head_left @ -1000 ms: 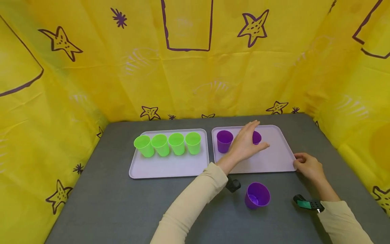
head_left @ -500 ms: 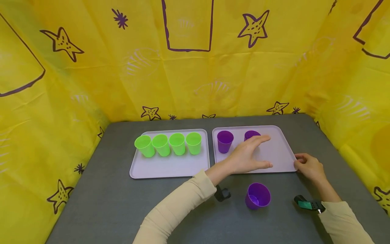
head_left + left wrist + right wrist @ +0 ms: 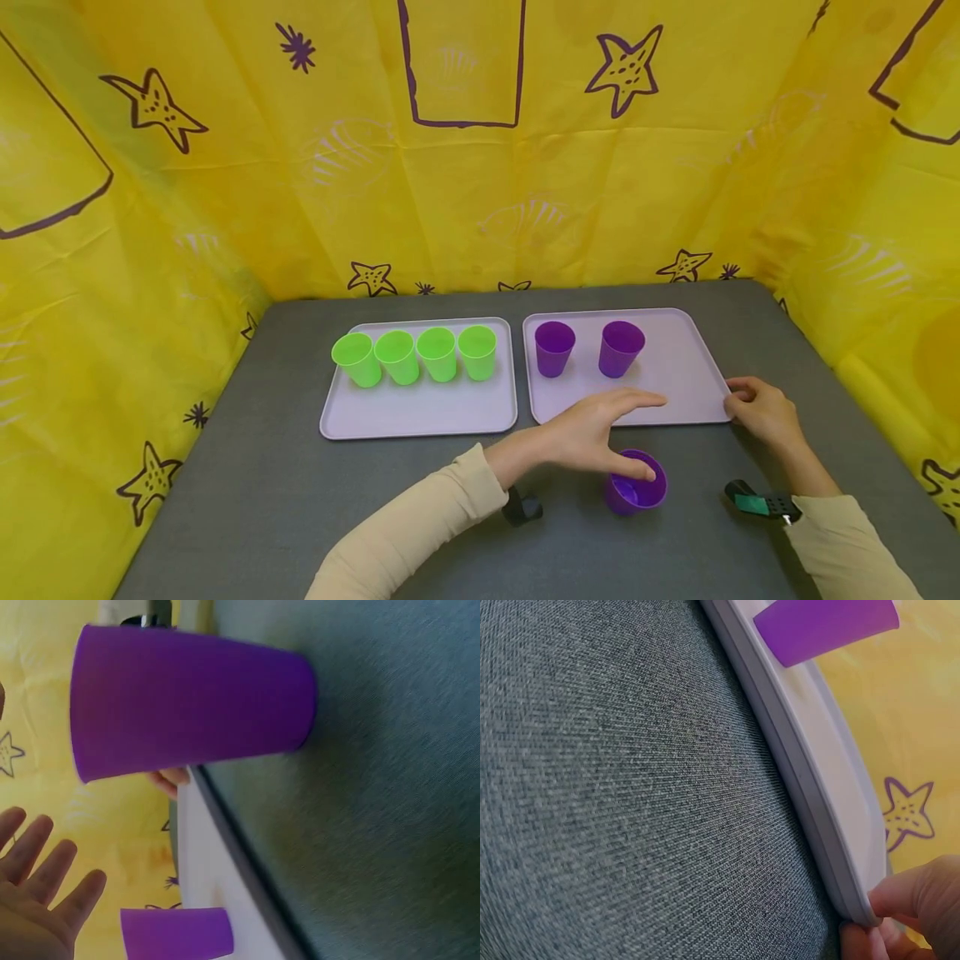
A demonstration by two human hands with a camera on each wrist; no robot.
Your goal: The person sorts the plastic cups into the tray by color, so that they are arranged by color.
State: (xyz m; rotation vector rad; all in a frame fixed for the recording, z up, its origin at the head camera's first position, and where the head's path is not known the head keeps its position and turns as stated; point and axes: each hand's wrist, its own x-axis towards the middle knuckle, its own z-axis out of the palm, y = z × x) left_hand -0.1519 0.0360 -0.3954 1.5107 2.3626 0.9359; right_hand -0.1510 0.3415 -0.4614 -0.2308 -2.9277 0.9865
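Observation:
My left hand point(image 3: 592, 432) hovers at the near edge of the right tray point(image 3: 682, 392), its thumb across the rim of a purple cup point(image 3: 633, 496) in the head view. That cup stands upright on the grey table. The left wrist view shows this purple cup point(image 3: 187, 701) large, with the left hand's spread fingers point(image 3: 52, 881) apart from it. On the right tray stand two more purple cups, one at the left point(image 3: 553, 350) and one beside it point(image 3: 621, 350). My right hand point(image 3: 763, 412) pinches the tray's near right corner, thumb on top and fingers below point(image 3: 866, 941).
A second pale tray point(image 3: 420, 412) lies to the left, with a row of several green cups point(image 3: 437, 354) along its back. Yellow patterned cloth point(image 3: 465, 192) walls the grey table point(image 3: 247, 500) at the back and sides.
From over the second purple cup on the tray, my left hand has drawn back toward the near purple cup. That second cup is now fully in sight. The right hand stays on the tray corner.

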